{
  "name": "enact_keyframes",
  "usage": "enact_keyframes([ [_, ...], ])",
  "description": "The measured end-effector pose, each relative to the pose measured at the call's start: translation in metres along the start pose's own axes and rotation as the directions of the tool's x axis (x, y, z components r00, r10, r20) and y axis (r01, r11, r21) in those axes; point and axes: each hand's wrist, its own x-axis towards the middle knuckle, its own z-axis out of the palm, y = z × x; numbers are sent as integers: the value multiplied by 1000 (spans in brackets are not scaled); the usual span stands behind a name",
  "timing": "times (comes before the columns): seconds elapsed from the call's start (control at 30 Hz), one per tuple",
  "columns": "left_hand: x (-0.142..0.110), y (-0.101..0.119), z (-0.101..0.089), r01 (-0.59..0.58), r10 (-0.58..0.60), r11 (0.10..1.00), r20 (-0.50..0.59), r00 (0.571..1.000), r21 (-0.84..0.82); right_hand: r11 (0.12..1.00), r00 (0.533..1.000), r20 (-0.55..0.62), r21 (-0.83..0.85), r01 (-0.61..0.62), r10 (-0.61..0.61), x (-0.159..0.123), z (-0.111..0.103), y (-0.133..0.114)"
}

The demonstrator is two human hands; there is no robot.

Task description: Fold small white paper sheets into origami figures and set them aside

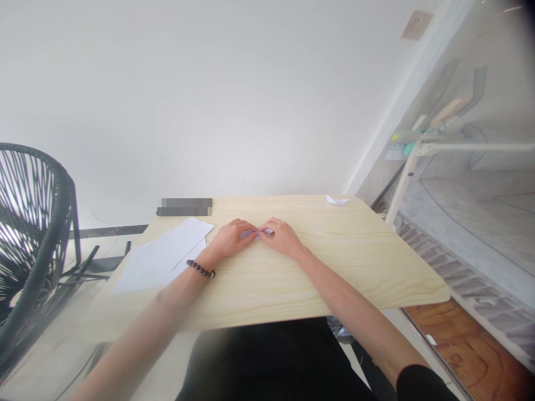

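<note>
Both of my hands meet over the middle of the wooden table. Between them is a small piece of folded paper, pale with a violet tint in the shade. My left hand, a dark bead bracelet on its wrist, pinches the paper's left part. On the right side, my right hand pinches it too, and the fingertips of both hands come together at its centre. Fingers cover much of the paper, so its exact folded shape cannot be made out.
White sheets of paper overlap on the table's left. Behind them lies a dark, pixelated object. A small folded white paper sits near the back right corner. A woven chair stands at left; a white metal frame is at right.
</note>
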Motion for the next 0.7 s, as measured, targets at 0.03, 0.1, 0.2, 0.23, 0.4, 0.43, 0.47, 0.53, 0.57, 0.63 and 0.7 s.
enact_keyframes([
  [0.03, 0, 0, 0, 0, 0, 1000, -1, 1000, 6, 1000, 1000, 0, -11, -3, 3, 0, 0, -1],
  [0.1, 0, 0, 1, -8, 8, 1000, 5, 1000, 19, 999, 1000, 1, -41, -5, 5, 0, 0, -1],
  [0.2, 0, 0, 1, -22, 22, 999, 14, 1000, 34, 996, 1000, -2, -90, -3, 3, -1, 0, -1],
  [0.23, 0, 0, 2, -23, 23, 999, 15, 1000, 36, 995, 1000, -2, -99, -2, 2, -1, 0, -1],
  [0.4, -1, -1, 4, -7, 6, 1000, 31, 1000, 21, 995, 1000, 24, -99, -8, 10, -1, 0, -2],
  [0.43, -1, -1, 4, -2, 2, 1000, 37, 999, 15, 995, 1000, 28, -104, -9, 12, 0, 0, -2],
  [0.47, -1, -2, 5, 3, -3, 1000, 41, 999, 8, 994, 999, 34, -112, -9, 13, 0, 0, -2],
  [0.53, -1, -2, 5, 12, -12, 1000, 50, 999, -13, 992, 999, 49, -126, -7, 14, 0, 1, -2],
  [0.57, -1, -2, 4, 17, -16, 1000, 48, 999, -25, 992, 998, 56, -129, -7, 14, 0, 1, -2],
  [0.63, -2, -2, 4, 20, -18, 999, 38, 999, -50, 991, 998, 62, -134, -9, 17, 1, 1, -2],
  [0.7, -2, -2, 3, 10, -8, 997, 26, 1000, -70, 990, 998, 60, -141, -13, 22, 0, 2, -2],
])
